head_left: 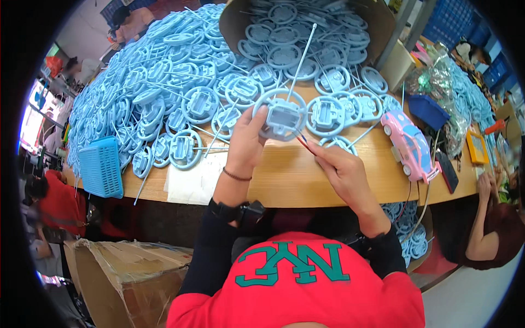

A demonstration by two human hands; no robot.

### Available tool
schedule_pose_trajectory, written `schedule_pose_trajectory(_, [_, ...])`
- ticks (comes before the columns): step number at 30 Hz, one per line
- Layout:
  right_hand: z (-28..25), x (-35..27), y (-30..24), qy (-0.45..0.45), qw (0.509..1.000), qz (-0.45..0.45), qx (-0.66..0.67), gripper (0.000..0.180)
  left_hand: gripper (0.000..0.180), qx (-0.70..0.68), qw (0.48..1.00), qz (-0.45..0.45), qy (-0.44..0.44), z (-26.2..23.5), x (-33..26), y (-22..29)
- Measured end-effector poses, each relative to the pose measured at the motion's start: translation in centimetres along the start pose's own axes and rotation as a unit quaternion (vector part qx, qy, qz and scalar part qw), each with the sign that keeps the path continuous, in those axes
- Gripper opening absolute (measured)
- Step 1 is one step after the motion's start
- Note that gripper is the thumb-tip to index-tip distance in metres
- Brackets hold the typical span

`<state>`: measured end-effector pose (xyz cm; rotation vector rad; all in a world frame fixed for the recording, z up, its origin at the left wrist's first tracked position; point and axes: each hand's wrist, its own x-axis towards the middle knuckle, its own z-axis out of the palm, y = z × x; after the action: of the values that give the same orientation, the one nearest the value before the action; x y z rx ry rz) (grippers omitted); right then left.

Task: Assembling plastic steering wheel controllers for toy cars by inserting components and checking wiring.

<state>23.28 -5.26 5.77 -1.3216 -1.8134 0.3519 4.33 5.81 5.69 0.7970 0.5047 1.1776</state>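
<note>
Nearest the wearer, the right hand [342, 168] is pinching a thin red-and-dark piece [304, 142] between thumb and fingers; whether this is wire or tool, the view is not making clear. Its far end is pointing at the lower edge of the light-blue wheel [284, 117]. The left hand [247, 139] is gripping the wheel's left side, thumb on the face, holding it above the bench [268, 180]. 1 pale rod [301, 60] is projecting from the wheel's far side.

The operator is apparently working the thin piece at the wheel; the next move is probably calling for a steady left grip and careful tip alignment.

A blue basket [101, 167] is standing at left, a pink toy car [404, 141] at right. Farther back, similar wheels are forming a heap [164, 71] beside 1 carton [232, 28].
</note>
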Motion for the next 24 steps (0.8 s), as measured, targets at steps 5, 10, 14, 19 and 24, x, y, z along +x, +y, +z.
schedule_pose_trajectory(5, [0.7, 0.1, -0.8, -0.022, 0.999, -0.020, -0.028, 0.040, 0.029, -0.020, 0.999, -0.026, -0.007, -0.5, -2.7, -2.1])
schedule_pose_trajectory(10, [0.1, -0.4, -0.7, -0.037, 0.998, -0.019, -0.047, 0.035, 0.029, 0.000, 1.000, -0.019, 0.004, -0.4, -3.4, -2.9])
schedule_pose_trajectory(14, [-0.4, -0.8, -0.5, -0.042, 0.995, -0.022, -0.092, 0.034, 0.027, -0.006, 0.999, -0.033, 0.003, -0.3, -4.0, -3.7])
schedule_pose_trajectory(19, [-0.4, -1.0, -0.2, -0.069, 0.992, -0.018, -0.106, 0.035, 0.026, 0.006, 0.999, -0.041, 0.025, -0.2, -4.0, -4.3])
schedule_pose_trajectory(24, [0.4, -1.2, -0.1, -0.059, 0.995, -0.023, -0.073, 0.033, 0.027, 0.013, 0.999, -0.038, 0.015, -1.1, -4.2, -4.1])
